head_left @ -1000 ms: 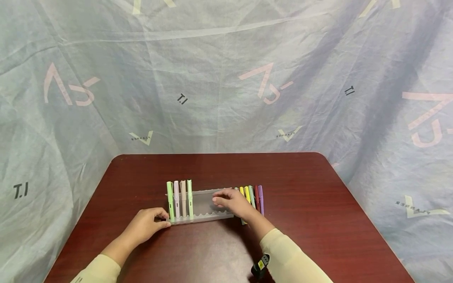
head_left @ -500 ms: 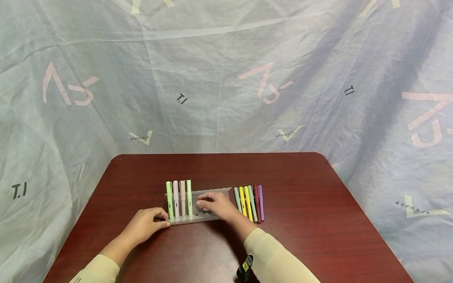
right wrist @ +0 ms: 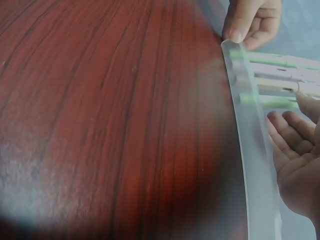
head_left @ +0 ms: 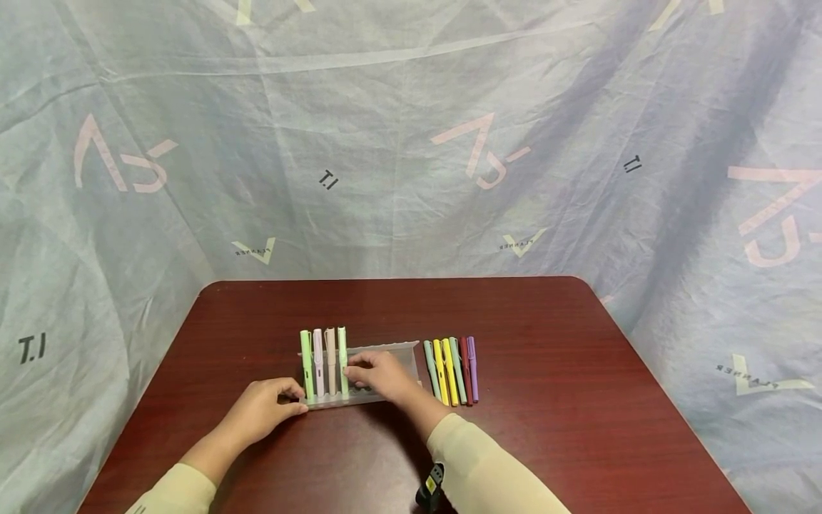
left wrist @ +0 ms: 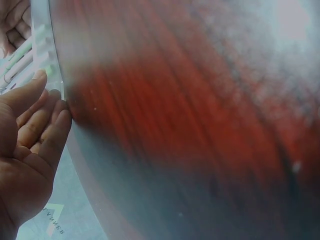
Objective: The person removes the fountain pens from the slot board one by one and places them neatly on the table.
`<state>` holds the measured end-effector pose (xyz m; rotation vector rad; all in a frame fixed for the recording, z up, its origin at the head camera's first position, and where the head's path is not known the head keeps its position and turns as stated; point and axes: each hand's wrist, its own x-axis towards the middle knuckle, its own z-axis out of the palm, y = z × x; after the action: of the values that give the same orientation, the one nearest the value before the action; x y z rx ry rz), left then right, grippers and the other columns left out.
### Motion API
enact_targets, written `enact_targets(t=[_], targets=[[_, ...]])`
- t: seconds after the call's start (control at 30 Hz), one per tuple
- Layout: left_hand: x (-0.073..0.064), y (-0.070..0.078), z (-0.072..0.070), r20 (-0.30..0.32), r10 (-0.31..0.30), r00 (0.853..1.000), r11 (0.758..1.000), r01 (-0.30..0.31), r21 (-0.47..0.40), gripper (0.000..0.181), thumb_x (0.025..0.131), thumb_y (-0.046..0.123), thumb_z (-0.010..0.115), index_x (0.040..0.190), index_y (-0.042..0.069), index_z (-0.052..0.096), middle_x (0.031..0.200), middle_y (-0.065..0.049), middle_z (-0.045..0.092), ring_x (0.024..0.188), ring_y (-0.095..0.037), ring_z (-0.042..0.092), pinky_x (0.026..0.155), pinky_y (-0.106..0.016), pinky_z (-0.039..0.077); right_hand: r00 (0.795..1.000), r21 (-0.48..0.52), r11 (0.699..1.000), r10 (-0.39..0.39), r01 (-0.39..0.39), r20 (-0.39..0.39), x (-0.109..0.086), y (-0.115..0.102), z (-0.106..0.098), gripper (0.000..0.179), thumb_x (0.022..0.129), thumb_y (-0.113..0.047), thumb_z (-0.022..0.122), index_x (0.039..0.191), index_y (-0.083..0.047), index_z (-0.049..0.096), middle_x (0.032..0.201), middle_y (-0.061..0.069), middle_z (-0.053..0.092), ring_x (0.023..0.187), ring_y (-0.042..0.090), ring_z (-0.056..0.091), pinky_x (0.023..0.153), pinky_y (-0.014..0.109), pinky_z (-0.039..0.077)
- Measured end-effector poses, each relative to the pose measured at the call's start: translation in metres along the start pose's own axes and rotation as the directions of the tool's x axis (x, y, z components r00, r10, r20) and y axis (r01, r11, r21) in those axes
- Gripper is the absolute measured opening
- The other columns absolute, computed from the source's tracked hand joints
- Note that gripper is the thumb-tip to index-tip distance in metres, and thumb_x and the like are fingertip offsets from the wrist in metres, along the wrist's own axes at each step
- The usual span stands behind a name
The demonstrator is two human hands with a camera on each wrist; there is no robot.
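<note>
A clear plastic pen tray [head_left: 385, 398] with notched edges lies across the middle of the table. Several capped pens stand side by side in its left part: a green pen [head_left: 307, 364], a pale pink pen [head_left: 317, 364], a beige pen [head_left: 330, 360] and a light green pen [head_left: 343, 350]. My left hand [head_left: 266, 403] pinches the tray's near left corner, thumb on its edge in the right wrist view. My right hand [head_left: 382, 375] is over the tray, thumb and forefinger reaching the light green pen; the other fingers [right wrist: 292, 132] are loosely bent. The forefinger's contact is hidden in the right wrist view.
Right of the tray lies a row of more pens: grey-green, yellow [head_left: 449, 371], dark red [head_left: 465, 371] and purple [head_left: 473, 368]. The reddish-brown table [head_left: 546, 428] extends around them. A printed grey cloth [head_left: 385, 214] hangs behind and at the sides.
My right hand has moved left over the tray to the light green pen, uncovering the loose row of pens on the right. My left hand has stayed at the tray's corner.
</note>
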<state>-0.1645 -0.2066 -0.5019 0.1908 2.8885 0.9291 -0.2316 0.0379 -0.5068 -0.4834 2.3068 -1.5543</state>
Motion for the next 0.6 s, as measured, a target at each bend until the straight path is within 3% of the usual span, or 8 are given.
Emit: enact_targets(t=[0.3,0.6], targets=[[-0.0015,0.0026,-0.0002,0.005,-0.015,1.0,1.0,0.015,-0.014,0.011,0.083,0.027,0.079,0.088,0.026,0.068,0.086,0.013,0.065,0.081,-0.005,0.058,0.075,-0.032,0.049,1.0,-0.017,1.0,-0.006,0.005,-0.028,0.0019,0.0003,0.0068,0.019,0.091,-0.028,0.071,0.097,-0.01,0.071,0.085,0.003,0.071,0.076,0.024,0.071,0.062,0.026,0.051],[-0.0002,0.0008,-0.0016,-0.002,0.0,1.0,1.0,0.0,-0.007,0.012,0.083,0.026,0.079,0.088,0.027,0.068,0.088,0.013,0.066,0.083,-0.006,0.059,0.075,-0.033,0.05,0.999,0.035,0.999,-0.008,0.01,-0.044,0.0024,-0.0003,0.0067,0.018,0.092,-0.026,0.07,0.097,-0.009,0.07,0.085,0.006,0.071,0.073,0.025,0.071,0.06,0.025,0.049]])
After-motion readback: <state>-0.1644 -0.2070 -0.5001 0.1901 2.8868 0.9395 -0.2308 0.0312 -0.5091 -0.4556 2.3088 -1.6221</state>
